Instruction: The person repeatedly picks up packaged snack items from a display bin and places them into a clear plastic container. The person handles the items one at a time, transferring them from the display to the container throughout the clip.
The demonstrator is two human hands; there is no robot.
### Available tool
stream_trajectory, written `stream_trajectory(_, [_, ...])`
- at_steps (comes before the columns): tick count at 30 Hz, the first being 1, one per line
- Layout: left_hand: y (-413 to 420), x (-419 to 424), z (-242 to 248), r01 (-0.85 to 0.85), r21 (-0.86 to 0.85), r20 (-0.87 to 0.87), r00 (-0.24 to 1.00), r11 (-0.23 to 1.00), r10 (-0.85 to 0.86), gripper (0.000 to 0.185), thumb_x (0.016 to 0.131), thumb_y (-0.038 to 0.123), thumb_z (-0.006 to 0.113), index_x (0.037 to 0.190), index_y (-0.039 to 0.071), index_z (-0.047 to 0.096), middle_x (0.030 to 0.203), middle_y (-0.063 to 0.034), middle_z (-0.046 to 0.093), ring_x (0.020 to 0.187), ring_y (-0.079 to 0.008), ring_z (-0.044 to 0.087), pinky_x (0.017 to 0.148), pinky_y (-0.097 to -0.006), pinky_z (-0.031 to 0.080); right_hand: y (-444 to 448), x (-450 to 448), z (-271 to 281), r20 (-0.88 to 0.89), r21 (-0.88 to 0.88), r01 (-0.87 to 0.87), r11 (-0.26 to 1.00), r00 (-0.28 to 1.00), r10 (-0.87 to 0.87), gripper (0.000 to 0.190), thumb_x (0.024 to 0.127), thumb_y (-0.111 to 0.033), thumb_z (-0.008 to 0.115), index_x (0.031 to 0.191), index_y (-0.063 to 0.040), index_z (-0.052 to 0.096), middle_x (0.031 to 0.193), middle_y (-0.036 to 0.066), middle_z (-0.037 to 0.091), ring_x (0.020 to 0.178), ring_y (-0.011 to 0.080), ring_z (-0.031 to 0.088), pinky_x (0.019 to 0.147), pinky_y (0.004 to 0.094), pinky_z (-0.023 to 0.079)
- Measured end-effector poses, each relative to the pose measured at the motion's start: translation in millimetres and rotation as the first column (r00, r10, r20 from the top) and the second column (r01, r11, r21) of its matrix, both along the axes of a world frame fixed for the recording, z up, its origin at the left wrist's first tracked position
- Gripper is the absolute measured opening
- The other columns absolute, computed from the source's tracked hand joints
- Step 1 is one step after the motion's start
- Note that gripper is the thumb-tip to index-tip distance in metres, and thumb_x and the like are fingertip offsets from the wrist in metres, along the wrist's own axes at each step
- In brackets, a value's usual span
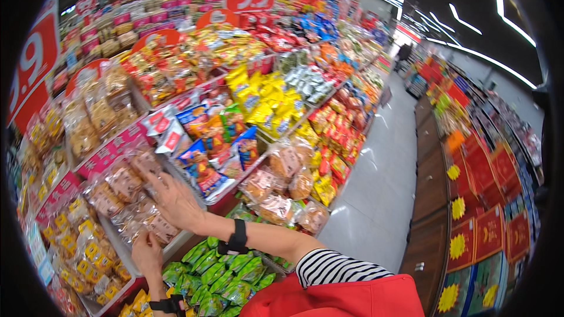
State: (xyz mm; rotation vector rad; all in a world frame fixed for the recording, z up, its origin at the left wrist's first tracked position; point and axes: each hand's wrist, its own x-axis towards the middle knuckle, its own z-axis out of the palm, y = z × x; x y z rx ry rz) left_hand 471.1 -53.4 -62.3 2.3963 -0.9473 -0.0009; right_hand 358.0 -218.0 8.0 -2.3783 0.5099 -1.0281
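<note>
Before me stands a grey bin of clear-wrapped baked snacks with pale pink labels. My right hand lies palm down over the packets on the bin's right side, its fingers stretched toward the back. At the front edge, my left hand touches the nearest packets with bent fingers and thumb. Whether it pinches a wrapper is hard to see. A pink printed strip runs behind the bin. Both wrists wear black straps, the right one with a small box.
Beside the bin are blue-and-orange snack bags, yellow bags and round wrapped breads. Green packets fill a lower bin near my body. A grey-floored aisle runs along the right, past wooden cabinets and red gift boxes.
</note>
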Motion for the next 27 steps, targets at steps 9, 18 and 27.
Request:
stream_trajectory(9, [1,4,-3,0.024,0.06,0.002,1.0,0.998,-0.024,0.03,0.098,0.027,0.059,0.098,0.002,0.074,0.092,-0.0236,0.071,0.087,-0.0425,0.068,0.078,-0.05,0.05,-16,-199,-10,-0.073,-0.119,0.307,0.944,0.946,-0.317,0.076,0.083,-0.012,0.073,0.149,-0.004,0.038,0.137,0.023,0.052,0.125,0.0428,0.052,0.105,0.0477,0.045])
stream_trajectory(18, [7,2,6,0.069,-0.066,0.001,0.998,0.995,-0.069,0.032,0.098,0.028,0.059,0.111,0.001,0.071,0.092,-0.0207,0.072,0.085,-0.0344,0.07,0.075,-0.0423,0.053,-9,-356,-22,-0.246,-0.038,0.688,0.725,0.697,-0.674,0.075,0.08,-0.01,0.074,0.147,-0.003,0.041,0.127,0.026,0.057,0.116,0.0439,0.056,0.1,0.0468,0.048])
stream_trajectory(27, [29,-45,28,0.15,-0.544,-0.193,0.935,0.826,-0.298,0.026,0.099,0.013,0.064,0.123,0.003,0.068,0.108,-0.0062,0.072,0.095,-0.0141,0.066,0.082,-0.03,0.053,6,-435,-48,-0.522,0.006,0.718,0.696,0.597,-0.61,0.078,0.076,-0.016,0.08,0.144,-0.004,0.044,0.128,0.023,0.057,0.117,0.0417,0.057,0.098,0.0465,0.05])
